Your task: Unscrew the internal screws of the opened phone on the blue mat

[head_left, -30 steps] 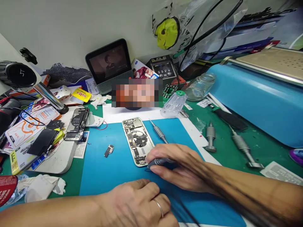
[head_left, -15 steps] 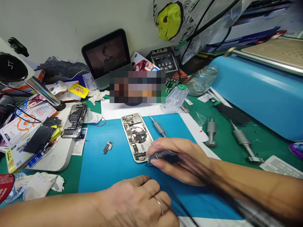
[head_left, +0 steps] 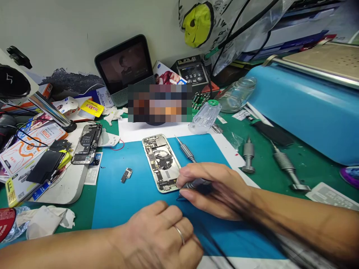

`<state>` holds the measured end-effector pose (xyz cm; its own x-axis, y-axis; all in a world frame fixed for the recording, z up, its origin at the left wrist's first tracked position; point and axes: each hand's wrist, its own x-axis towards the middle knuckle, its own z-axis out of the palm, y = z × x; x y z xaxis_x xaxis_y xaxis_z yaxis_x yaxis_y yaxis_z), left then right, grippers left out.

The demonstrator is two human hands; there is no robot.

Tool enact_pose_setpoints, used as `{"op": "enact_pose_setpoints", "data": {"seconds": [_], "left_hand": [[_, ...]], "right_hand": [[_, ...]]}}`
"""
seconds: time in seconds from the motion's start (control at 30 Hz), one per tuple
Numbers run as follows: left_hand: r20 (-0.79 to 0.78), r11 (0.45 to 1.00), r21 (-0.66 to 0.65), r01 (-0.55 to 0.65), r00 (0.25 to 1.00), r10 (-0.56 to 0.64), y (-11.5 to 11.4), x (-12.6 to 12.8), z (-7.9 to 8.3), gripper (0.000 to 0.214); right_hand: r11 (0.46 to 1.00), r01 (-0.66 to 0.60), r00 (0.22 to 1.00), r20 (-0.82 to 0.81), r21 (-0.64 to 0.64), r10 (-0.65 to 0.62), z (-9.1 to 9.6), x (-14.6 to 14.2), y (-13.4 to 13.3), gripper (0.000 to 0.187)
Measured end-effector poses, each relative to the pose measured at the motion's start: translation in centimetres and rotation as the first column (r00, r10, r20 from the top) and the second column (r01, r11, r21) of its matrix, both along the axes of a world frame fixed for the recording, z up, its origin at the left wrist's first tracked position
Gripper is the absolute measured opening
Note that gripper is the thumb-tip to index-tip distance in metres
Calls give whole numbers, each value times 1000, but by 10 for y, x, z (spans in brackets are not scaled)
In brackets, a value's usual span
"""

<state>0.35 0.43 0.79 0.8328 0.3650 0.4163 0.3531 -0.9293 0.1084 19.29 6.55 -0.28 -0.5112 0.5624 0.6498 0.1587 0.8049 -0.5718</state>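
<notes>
An opened phone (head_left: 168, 164), its inside parts bare, lies in a pale frame on the blue mat (head_left: 120, 207). By the phone's lower right corner, my right hand (head_left: 215, 190) pinches a slim dark grey tool (head_left: 196, 184) with a ribbed grip. The tool's kind is unclear; a thin dark tip shows just off the phone. My left hand (head_left: 165, 235), with a ring, is curled closed on the mat nearer to me; its fingertips are hidden. A small grey-black phone part (head_left: 126, 175) lies left of the phone. Beside the phone's right edge rests a grey screwdriver (head_left: 185, 149).
At left, another opened phone (head_left: 86, 144) lies on a white stand base (head_left: 73, 190), among boxes and loose parts. More grey screwdrivers (head_left: 248, 155) and a black-handled brush (head_left: 269, 132) are at right, before a blue machine (head_left: 303, 116). Blurred dark strands cross my right forearm.
My left hand has shifted slightly left and its knuckles have risen. My right hand and the tool have moved slightly right, away from the phone's lower corner.
</notes>
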Motion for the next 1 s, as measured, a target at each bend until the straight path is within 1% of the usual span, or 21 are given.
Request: {"op": "enact_pose_setpoints", "data": {"seconds": [0.07,0.1,0.17,0.2,0.27,0.3,0.37,0.43,0.47,0.57,0.67,0.83,1.0], "left_hand": [[73,993,-60,-101,992,105,5,-2,3,22],[102,982,-112,-154,981,166,9,-4,5,22],[135,954,-150,-260,950,281,18,-9,10,16],[144,939,-162,-304,934,328,22,-12,12,15],[164,928,-148,-341,917,363,32,-19,14,19],[171,926,-139,-352,912,373,36,-21,14,21],[169,916,-138,-376,903,396,42,-25,12,26],[153,907,-152,-392,897,414,44,-26,9,27],[143,904,-161,-396,897,418,44,-26,8,26],[112,908,-179,-379,909,402,42,-23,4,23],[88,914,-193,-358,921,379,41,-22,2,21],[84,919,-193,-343,928,364,42,-22,1,15],[95,926,-175,-336,930,355,42,-22,0,9]], "right_hand": [[1000,12,1000,-23,-6,-12,-1,1,-2,44],[1000,18,999,-39,-5,-19,0,0,-2,44],[999,38,995,-91,-10,-38,3,-3,-2,41],[998,47,990,-134,-31,-50,4,-7,-2,39],[991,72,962,-254,-113,-99,6,-15,1,35],[981,89,948,-289,-173,-137,5,-20,4,34],[968,97,941,-296,-230,-165,3,-28,9,31],[951,88,931,-316,-295,-184,-3,-31,14,31],[948,83,923,-334,-306,-188,-7,-30,17,32],[958,81,911,-369,-277,-184,-15,-24,19,36],[958,82,922,-345,-276,-178,-16,-18,16,35],[987,67,946,-306,-144,-109,-8,-16,10,34],[981,86,959,-254,-172,-128,-1,-14,9,26]]}}
